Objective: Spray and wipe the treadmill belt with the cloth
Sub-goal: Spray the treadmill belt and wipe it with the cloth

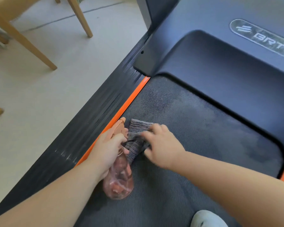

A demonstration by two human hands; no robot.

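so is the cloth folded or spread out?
Folded: the cloth sits doubled into a narrow wad on the belt, partly under the right hand.

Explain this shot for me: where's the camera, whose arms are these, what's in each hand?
There is no robot here. One camera is worn on a person's head and looks down at their own bare arms. The left hand grips a pinkish see-through spray bottle near its neck, nozzle pointing away. The right hand holds a grey ribbed cloth down on the dark treadmill belt. An orange strip edges the belt, and the black motor cover lies ahead. Wooden furniture legs stand on the pale floor to the left. The picture is slightly motion-blurred.
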